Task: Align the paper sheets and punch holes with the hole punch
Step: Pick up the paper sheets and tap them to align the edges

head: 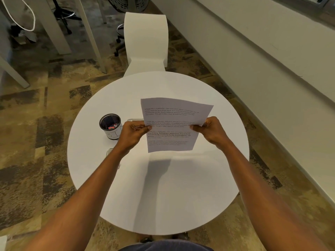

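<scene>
I hold a stack of white paper sheets (172,124) with printed text upright above the round white table (163,187). My left hand (133,134) pinches the stack's left edge and my right hand (211,130) pinches its right edge. The bottom edge of the sheets hangs just above the tabletop and throws a shadow toward me. A silvery object (135,120), perhaps the hole punch, peeks out behind the sheets beside my left hand; most of it is hidden. Something pale and clear lies under my left forearm (109,152).
A black mesh cup (111,126) holding small items stands on the table left of my left hand. A white chair (146,42) faces me across the table. A low wall (272,60) runs along the right; desk legs and an office chair stand at the far left.
</scene>
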Demonstrator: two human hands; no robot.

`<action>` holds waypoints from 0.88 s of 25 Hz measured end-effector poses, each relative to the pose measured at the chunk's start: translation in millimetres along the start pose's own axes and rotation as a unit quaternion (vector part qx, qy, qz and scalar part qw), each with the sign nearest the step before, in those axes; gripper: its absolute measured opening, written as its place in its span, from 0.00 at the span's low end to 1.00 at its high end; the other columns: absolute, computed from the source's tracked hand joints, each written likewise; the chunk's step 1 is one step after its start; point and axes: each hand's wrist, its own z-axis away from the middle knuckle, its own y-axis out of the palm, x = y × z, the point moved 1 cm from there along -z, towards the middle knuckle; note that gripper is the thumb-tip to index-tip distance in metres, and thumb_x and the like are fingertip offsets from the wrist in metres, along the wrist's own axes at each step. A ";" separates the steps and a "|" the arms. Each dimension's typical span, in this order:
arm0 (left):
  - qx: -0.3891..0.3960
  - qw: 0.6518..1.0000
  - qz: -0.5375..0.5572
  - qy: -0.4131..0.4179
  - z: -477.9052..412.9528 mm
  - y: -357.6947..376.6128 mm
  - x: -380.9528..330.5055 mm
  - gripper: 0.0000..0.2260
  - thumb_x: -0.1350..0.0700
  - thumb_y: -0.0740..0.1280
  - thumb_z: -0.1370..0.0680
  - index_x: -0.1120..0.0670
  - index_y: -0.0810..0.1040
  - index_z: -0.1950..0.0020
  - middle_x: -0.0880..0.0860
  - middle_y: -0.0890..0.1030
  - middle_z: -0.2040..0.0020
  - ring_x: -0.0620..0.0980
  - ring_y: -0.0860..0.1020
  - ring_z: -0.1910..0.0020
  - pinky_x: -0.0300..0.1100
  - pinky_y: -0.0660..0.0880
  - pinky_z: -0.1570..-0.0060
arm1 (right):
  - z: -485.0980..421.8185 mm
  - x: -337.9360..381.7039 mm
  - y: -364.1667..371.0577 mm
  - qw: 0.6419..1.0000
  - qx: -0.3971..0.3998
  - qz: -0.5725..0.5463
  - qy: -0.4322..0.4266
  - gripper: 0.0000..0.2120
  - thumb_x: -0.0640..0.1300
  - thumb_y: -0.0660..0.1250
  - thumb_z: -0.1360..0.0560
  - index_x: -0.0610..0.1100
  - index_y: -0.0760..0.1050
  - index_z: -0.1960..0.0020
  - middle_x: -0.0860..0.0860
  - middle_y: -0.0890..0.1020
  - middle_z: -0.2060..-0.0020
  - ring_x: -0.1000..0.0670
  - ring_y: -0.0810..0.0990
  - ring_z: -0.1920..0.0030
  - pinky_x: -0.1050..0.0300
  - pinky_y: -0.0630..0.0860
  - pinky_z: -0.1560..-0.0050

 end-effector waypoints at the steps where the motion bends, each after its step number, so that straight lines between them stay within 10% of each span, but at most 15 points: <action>1: -0.004 1.000 -0.002 -0.011 -0.3 -0.5 3.2 0.10 0.59 0.72 0.26 0.44 0.85 0.50 0.44 0.86 0.51 0.45 0.84 0.51 0.38 0.79 0.51 | -0.5 -3.8 -0.1 1.000 -0.002 -0.006 0.002 0.10 0.39 0.73 0.27 0.51 0.84 0.50 0.55 0.85 0.51 0.57 0.85 0.54 0.63 0.81 0.54; 8: -0.028 0.991 -0.113 -0.061 15.3 -0.1 31.3 0.08 0.56 0.70 0.24 0.55 0.84 0.46 0.52 0.85 0.48 0.52 0.82 0.47 0.58 0.75 0.41 | 17.3 -51.6 20.9 0.997 0.035 0.041 0.052 0.12 0.38 0.70 0.25 0.38 0.82 0.43 0.43 0.84 0.45 0.46 0.83 0.46 0.47 0.79 0.41; 22: -0.016 0.993 -0.075 -0.089 27.6 5.2 37.6 0.08 0.57 0.70 0.24 0.57 0.85 0.47 0.53 0.86 0.50 0.52 0.83 0.49 0.47 0.78 0.45 | 8.9 -51.3 20.4 0.996 0.050 -0.029 0.071 0.08 0.41 0.70 0.24 0.45 0.84 0.46 0.51 0.86 0.50 0.52 0.85 0.50 0.55 0.81 0.47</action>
